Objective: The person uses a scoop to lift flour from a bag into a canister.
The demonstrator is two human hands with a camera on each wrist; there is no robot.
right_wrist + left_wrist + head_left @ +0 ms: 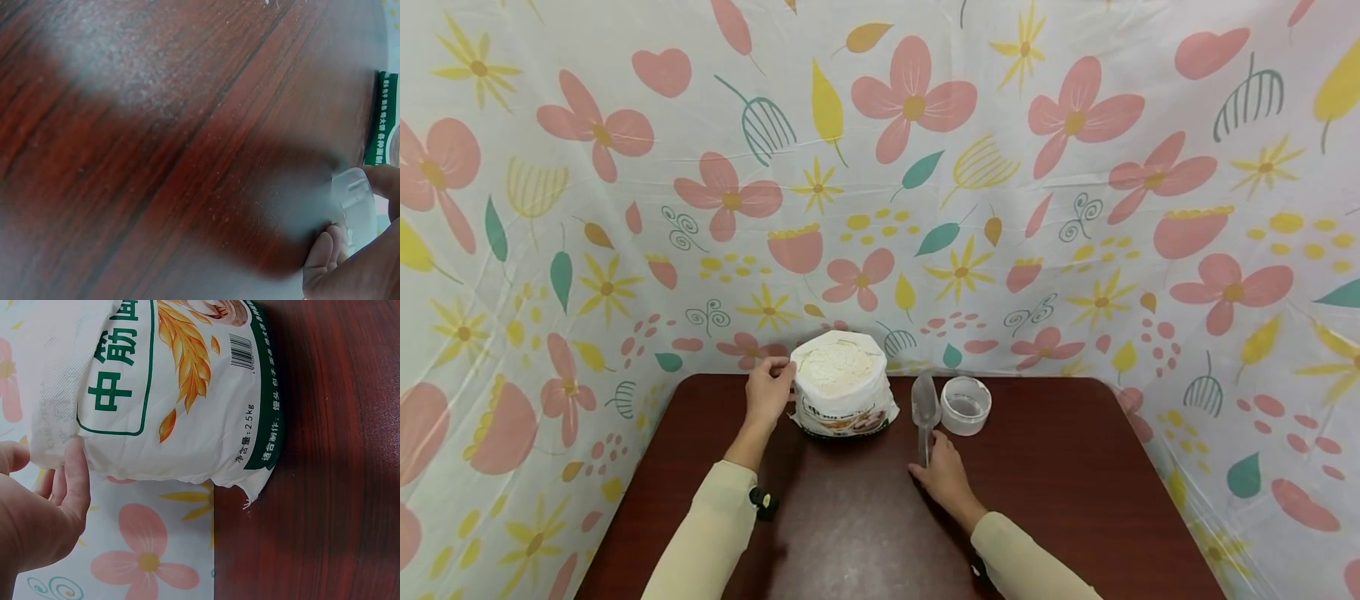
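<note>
A white flour bag [842, 383] with its top open and flour showing stands at the back of the table. At the bag's upper left edge, my left hand [767, 396] pinches the rim between thumb and fingers. In the left wrist view, the hand [47, 512] is beside the bag's printed side [156, 381]. My right hand [951, 475] holds a clear plastic scoop [926, 404] by its handle, the bowl pointing to the back. The right wrist view has the handle end [353, 187] between thumb and fingers. Right of the scoop is a clear round tub [966, 404].
The dark red-brown table [865, 517] has a shiny top. A white curtain [910, 208] with printed flowers and leaves hangs behind the table and along both sides.
</note>
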